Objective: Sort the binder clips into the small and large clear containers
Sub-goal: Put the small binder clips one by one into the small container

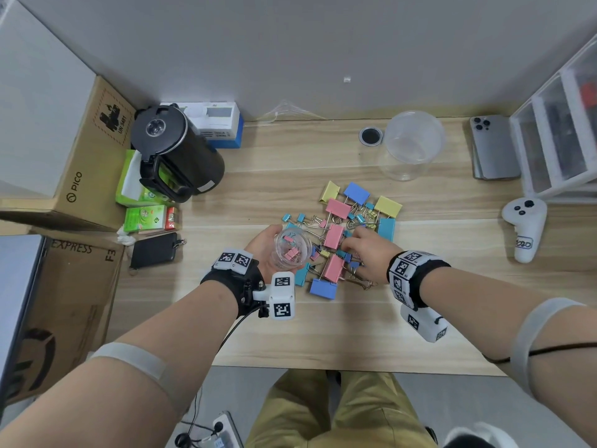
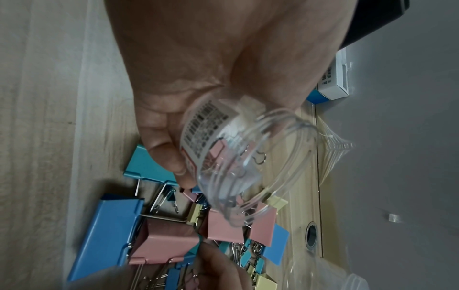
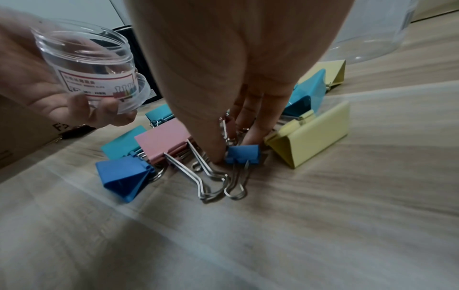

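Observation:
My left hand (image 1: 263, 250) grips the small clear container (image 1: 292, 248), tilted with its mouth toward the pile; a few small pink clips lie inside. The labelled jar (image 2: 248, 160) (image 3: 91, 64) hangs just above the clips. A heap of large and small binder clips (image 1: 342, 234) in pink, blue, teal and yellow lies mid-table. My right hand (image 1: 363, 248) reaches down into the heap with fairly straight fingers. Its thumb tip touches the table beside a small blue clip (image 3: 242, 155); the other fingertips sit behind it. The large clear container (image 1: 413, 143) stands upright behind the heap.
A black kettle (image 1: 176, 150), green boxes (image 1: 148, 218) and a black card holder (image 1: 155, 250) sit at the left beside cardboard boxes. A phone (image 1: 494, 147), a white controller (image 1: 526, 231) and a clear drawer unit (image 1: 562, 140) are at the right. A cable hole (image 1: 371, 136) is near the wall.

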